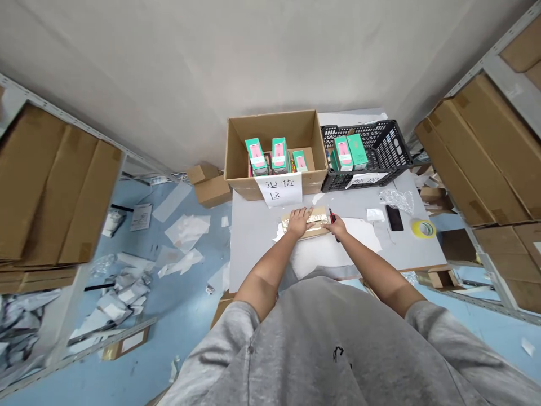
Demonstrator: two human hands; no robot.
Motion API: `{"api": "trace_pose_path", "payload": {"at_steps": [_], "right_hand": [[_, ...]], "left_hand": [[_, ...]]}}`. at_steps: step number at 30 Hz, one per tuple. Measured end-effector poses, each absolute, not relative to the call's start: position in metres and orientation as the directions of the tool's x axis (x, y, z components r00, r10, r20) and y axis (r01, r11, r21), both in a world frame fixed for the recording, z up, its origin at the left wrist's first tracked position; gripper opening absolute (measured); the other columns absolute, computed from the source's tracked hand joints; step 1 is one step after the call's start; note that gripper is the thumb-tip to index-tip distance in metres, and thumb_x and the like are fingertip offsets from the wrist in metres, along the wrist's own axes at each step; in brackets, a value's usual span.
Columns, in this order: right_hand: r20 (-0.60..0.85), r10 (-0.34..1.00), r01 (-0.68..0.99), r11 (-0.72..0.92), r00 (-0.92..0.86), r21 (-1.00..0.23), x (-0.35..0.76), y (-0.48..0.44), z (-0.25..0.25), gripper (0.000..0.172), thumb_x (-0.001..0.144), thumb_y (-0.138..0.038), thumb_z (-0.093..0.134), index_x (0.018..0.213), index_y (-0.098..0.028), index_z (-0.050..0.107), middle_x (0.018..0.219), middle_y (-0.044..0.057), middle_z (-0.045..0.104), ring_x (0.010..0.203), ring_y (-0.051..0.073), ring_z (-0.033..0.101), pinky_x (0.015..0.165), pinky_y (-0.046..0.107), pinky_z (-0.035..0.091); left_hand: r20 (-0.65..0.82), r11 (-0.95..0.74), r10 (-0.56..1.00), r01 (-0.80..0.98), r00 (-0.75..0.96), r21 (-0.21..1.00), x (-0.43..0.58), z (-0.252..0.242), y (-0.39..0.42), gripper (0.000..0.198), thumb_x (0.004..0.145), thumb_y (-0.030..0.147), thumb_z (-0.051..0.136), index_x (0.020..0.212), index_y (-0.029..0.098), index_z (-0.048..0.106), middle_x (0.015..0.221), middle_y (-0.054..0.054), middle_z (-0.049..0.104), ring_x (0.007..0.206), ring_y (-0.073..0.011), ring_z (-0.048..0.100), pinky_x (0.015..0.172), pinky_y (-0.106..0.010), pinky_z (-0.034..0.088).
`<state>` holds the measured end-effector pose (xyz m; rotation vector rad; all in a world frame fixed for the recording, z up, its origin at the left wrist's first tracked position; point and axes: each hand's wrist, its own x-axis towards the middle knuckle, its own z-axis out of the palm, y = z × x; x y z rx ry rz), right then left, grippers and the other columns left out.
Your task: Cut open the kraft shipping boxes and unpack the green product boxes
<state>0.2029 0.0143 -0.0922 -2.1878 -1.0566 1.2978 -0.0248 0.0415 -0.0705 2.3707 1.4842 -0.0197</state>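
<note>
A small brown cardboard box (318,212) with shiny tape along its top lies on the table in front of me. My left hand (298,221) rests flat on its left part, fingers stretched out. At the box's right end, my right hand (338,226) is closed around a red and black utility knife (332,216); whether the blade is out is too small to tell. White paper or film (313,259) spreads on the tabletop beneath the box and towards me.
Behind stand a large carton (243,189) and a black plastic crate (333,183), both holding green-and-pink boxes (279,155). To the right lie bubble wrap (399,200), a phone (394,217) and a yellow tape roll (424,228). Shelves with cartons flank both sides; scraps litter the floor.
</note>
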Motion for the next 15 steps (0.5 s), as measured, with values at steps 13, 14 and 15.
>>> {"api": "trace_pose_path", "payload": {"at_steps": [13,14,15], "right_hand": [[-0.472,0.824,0.552,-0.562,0.313,-0.616,0.192,-0.004,-0.089,0.056,0.086,-0.041,0.088,0.135,-0.026,0.066,0.125,0.009,0.08,0.115,0.03,0.077,0.097,0.038,0.059],[-0.475,0.824,0.551,-0.561,0.308,-0.617,0.192,-0.003,-0.087,0.054,0.086,-0.041,0.088,0.133,-0.025,0.066,0.123,0.009,0.08,0.114,0.029,0.077,0.097,0.038,0.06],[-0.473,0.826,0.55,-0.559,0.306,-0.621,0.192,-0.003,-0.085,0.053,0.085,-0.039,0.089,0.13,-0.025,0.066,0.12,0.009,0.08,0.112,0.029,0.077,0.096,0.037,0.06]], "left_hand": [[-0.18,-0.618,0.747,0.769,0.639,0.164,-0.018,-0.077,0.06,0.069,0.115,0.045,0.046,0.172,0.005,0.043,0.166,-0.031,0.053,0.157,-0.038,0.051,0.131,-0.052,0.036],[-0.156,-0.624,0.749,0.765,0.644,0.16,-0.012,-0.078,0.057,0.07,0.114,0.043,0.047,0.172,0.005,0.042,0.172,-0.029,0.047,0.161,-0.0384,0.045,0.134,-0.054,0.032],[-0.139,-0.619,0.757,0.769,0.638,0.157,-0.006,-0.079,0.054,0.071,0.114,0.043,0.047,0.173,0.005,0.04,0.176,-0.028,0.043,0.163,-0.0388,0.042,0.135,-0.055,0.03]]}}
